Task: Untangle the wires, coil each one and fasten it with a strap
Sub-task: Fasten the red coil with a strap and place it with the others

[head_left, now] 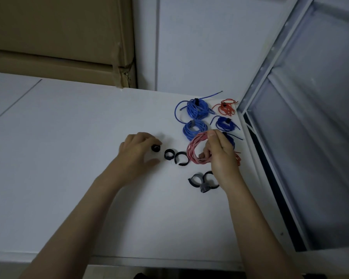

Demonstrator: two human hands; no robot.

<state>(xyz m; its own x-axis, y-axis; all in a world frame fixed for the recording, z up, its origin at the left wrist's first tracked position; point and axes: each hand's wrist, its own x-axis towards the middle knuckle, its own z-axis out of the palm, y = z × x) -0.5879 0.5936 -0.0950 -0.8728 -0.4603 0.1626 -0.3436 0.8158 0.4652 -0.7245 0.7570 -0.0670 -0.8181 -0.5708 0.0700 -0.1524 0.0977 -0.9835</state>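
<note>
Right hand holds a pink wire coil while the left hand pinches a black strap on the white counter

The right hand (218, 156) grips the pink coil (197, 152), thumb on its upper rim and fingers curled through its middle, holding it just above the counter (69, 137); the left hand (136, 153) pinches a rolled black strap (155, 148) between thumb and fingers, though the grip is partly hidden. Just right of it lie two more curled straps (176, 156), and nearer the person a cluster of grey and black straps (203, 181). Behind the pink coil sit two strapped light blue coils (195, 117), two dark blue coils (225, 123) and a red coil (226, 107). A cardboard box (58, 37) stands at the counter's far left
</note>
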